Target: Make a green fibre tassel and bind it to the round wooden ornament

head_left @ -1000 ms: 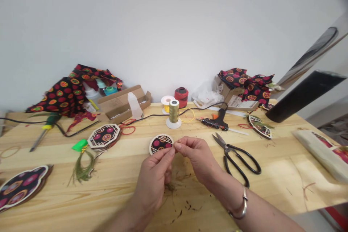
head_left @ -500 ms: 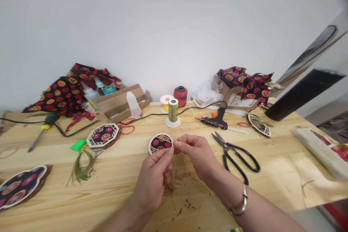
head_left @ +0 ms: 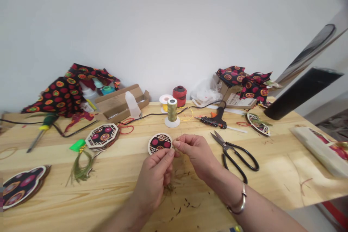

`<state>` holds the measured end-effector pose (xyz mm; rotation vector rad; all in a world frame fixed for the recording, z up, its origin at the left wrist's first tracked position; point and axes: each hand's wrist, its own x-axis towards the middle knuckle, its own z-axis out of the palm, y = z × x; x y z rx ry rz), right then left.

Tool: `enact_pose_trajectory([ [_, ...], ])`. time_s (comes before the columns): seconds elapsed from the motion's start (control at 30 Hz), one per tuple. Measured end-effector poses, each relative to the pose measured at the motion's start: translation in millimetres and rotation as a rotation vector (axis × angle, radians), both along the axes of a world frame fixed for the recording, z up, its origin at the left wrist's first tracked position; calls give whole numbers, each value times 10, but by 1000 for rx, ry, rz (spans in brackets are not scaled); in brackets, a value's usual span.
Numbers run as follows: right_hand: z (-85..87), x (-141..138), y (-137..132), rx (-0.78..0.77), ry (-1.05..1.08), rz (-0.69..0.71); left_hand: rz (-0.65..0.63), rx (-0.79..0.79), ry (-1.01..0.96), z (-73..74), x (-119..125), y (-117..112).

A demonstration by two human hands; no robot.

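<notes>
My left hand (head_left: 157,170) is closed, thumb against forefinger, and olive threads (head_left: 169,187) like a small tassel's show below its curled fingers. Right beside it, my right hand (head_left: 194,152) pinches at almost the same spot; what sits between those fingertips is too small to make out. Just behind the fingertips lies a round ornament (head_left: 160,144) with a pale lattice frame over dark patterned fabric, partly covered by my left hand. A spool of olive-gold thread (head_left: 172,110) stands upright beyond it. Black-handled scissors (head_left: 231,148) rest partly open to the right of my right hand.
A glue gun (head_left: 214,119) with its cord lies behind the scissors. To the left are an octagonal ornament (head_left: 102,136), a green tassel (head_left: 83,165) and a screwdriver (head_left: 42,130). An opened cardboard box (head_left: 121,105) and red spool (head_left: 179,96) stand by the wall.
Both hands stay nearly in place, fingertips together, with only a slight shift of the fingers. The whole view has drifted slightly; the objects on the table lie as before.
</notes>
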<state>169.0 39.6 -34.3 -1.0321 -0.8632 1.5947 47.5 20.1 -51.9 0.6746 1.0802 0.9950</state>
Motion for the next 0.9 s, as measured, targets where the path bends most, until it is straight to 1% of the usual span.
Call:
enact_pose_trajectory([
  [0.27,-8,-13,-5,-8,10,-14,-4,54,28,-23,-16,-11],
  [0.43,-80,21,36,-25,-109,-151,21,80,33,-50,-19,-9],
  [0.53,-124,46,62,-42,-130,-178,38,94,32,-58,-19,-3],
  [0.63,-125,52,58,-39,-146,-141,51,97,29,-58,-21,1],
  [0.8,-39,38,15,40,-110,21,78,98,28,-61,-22,-3],
  [0.9,-25,31,8,34,-71,62,78,100,28,-58,-20,-7],
])
